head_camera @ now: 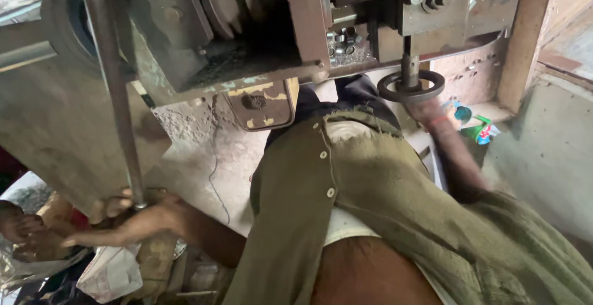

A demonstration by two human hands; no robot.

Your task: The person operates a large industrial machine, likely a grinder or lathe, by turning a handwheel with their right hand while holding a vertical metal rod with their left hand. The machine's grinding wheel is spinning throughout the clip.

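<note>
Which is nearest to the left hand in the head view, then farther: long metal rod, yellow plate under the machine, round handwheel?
From the left hand:
1. Long metal rod, at the fingers, rising up-left.
2. Yellow plate, centre, under the machine.
3. Round handwheel, far right, by the right hand.

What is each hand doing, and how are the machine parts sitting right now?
left hand: closed around the bottom of the lever
lever: long metal bar, slanting, held at its lower end
right hand: on the handwheel, blurred
handwheel: lying flat on an upright shaft under the machine
machine frame: rusty, paint flaking
shirt: olive, unbuttoned, torn near the collar
</note>
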